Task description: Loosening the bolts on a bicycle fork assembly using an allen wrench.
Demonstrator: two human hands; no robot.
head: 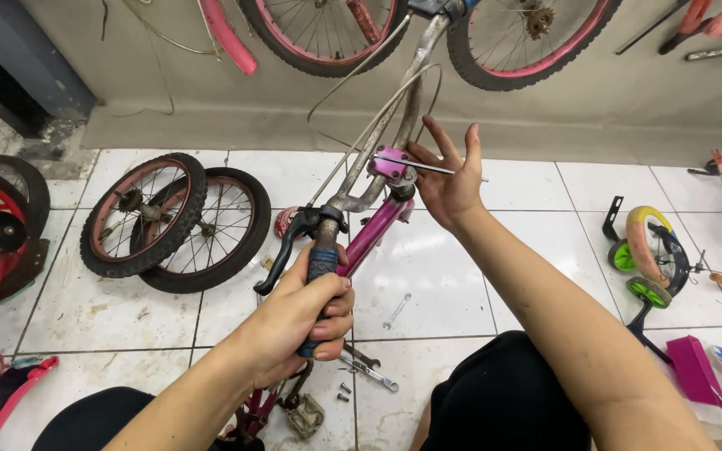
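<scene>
Two hands are occupied with a small bicycle's handlebar (378, 142). The blue grip (319, 276) is clenched in the left hand (298, 321), near the brake lever (282, 250). The right hand (449, 179) is spread wide at the pink stem clamp (390, 163), with a thin metal tool (428, 167) lying across its fingers (444, 138). Tightening at the clamp appears to be in hand; steady bracing seems needed. A spanner (396, 311) lies on the tiled floor (495, 250). No packages or signs are seen; a pink box (695, 367) sits far right.

The white tile floor (461, 276) holds a small wrench (396, 311). Two black wheels (175, 221) lie far left of it. Little bolts (343, 392) sit just below it.
</scene>
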